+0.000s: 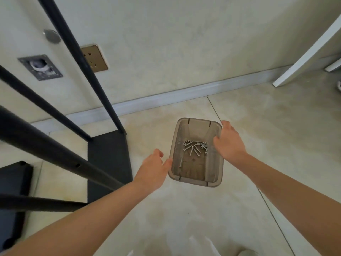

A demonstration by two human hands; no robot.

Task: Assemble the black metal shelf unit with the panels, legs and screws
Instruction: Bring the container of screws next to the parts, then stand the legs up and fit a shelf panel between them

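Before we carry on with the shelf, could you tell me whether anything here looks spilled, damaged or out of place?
Nothing stands out. The screws all lie inside the clear bin, none on the floor, and the bin sits flat between the left hand and right hand.

Home interior: tiled floor (258, 126), baseboard (166, 97), wall socket (94, 59) (brass-toned plate).

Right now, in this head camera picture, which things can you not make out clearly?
- Screws in the clear bin: too small and piled to count.
- Right hand: its fingertips go over the bin's rim, so the grip is hidden.
- Black shelf unit: cut off by the left edge, so its top is unseen.
- Left hand: whether it touches the bin is unclear.
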